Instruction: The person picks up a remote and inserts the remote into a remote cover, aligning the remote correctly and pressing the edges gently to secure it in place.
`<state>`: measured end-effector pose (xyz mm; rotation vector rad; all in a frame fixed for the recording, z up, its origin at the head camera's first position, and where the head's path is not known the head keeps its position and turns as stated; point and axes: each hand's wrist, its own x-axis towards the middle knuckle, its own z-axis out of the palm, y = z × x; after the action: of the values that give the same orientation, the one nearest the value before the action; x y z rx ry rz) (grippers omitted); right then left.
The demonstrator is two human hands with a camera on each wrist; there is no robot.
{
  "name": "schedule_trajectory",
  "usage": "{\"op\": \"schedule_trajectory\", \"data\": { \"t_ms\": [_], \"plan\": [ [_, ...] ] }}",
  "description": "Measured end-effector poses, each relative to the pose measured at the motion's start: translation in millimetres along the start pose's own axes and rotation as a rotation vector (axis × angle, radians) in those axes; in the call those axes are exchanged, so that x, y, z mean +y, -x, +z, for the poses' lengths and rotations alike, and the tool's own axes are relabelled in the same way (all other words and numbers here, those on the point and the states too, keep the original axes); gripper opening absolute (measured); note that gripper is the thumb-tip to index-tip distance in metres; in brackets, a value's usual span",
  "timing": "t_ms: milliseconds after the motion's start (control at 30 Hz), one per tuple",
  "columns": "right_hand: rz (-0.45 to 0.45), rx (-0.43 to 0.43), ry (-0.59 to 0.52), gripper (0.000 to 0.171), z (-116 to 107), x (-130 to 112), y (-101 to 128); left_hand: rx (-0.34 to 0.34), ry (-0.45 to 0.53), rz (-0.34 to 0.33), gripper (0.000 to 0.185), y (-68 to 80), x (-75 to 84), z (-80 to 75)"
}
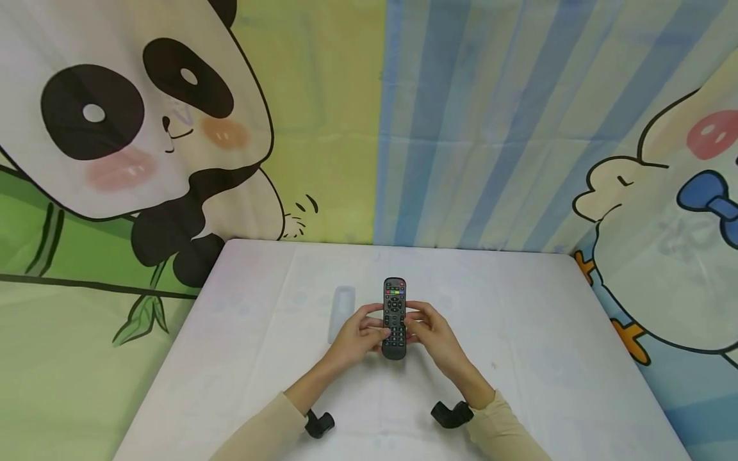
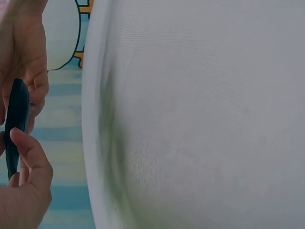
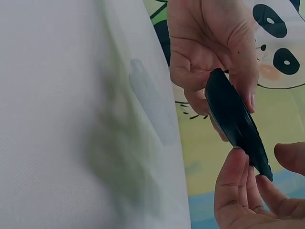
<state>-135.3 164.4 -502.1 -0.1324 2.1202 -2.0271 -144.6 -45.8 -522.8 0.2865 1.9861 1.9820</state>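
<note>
Both hands hold a black remote (image 1: 394, 318) above the middle of a white table (image 1: 519, 358). In the head view the left hand (image 1: 359, 336) grips its left edge, thumb lying across the buttons, and the right hand (image 1: 429, 333) curls round its right edge. The buttons face up and the coloured keys sit at the far end, pointing away from the person.

Only the head view shows the button face. It also shows a pale, flat oblong cover (image 1: 341, 314) lying on the table just left of the hands, apart from them, and black wrist mounts (image 1: 452, 413) below beige sleeves (image 1: 262, 429).

The left wrist view gives the remote (image 2: 16, 126) edge-on as a thin dark strip, pinched between the left hand (image 2: 24, 191) below and the right hand (image 2: 24, 52) above; the table (image 2: 200, 119) fills the rest.

The right wrist view shows the remote's (image 3: 236, 121) smooth curved back, with the left hand (image 3: 212, 52) clasping its far end and the right hand (image 3: 252, 191) pinching the near end. The cover (image 3: 152, 102) appears faintly on the table (image 3: 57, 95).

Panda and duck backdrops hang behind.
</note>
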Motion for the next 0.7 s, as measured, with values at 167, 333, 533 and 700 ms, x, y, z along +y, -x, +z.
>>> {"op": "schedule_trajectory", "data": {
  "t_ms": [167, 333, 533, 700],
  "plan": [
    [-0.012, 0.004, -0.007, 0.04, 4, -4, -1, 0.01, -0.008, 0.024, 0.055, 2.6, 4.4, -0.8],
    [-0.008, -0.018, 0.004, 0.04, 4, -5, -3, 0.003, -0.032, 0.04, 0.053, 8.0, 18.0, 0.9],
    [-0.02, -0.051, 0.034, 0.036, 4, -6, -5, -0.003, -0.047, 0.066, 0.051, 16.7, 34.0, 1.8],
    [-0.038, -0.047, 0.06, 0.03, 5, -8, -6, -0.01, -0.048, 0.065, 0.052, 14.3, 28.8, -0.1]
  ]
}}
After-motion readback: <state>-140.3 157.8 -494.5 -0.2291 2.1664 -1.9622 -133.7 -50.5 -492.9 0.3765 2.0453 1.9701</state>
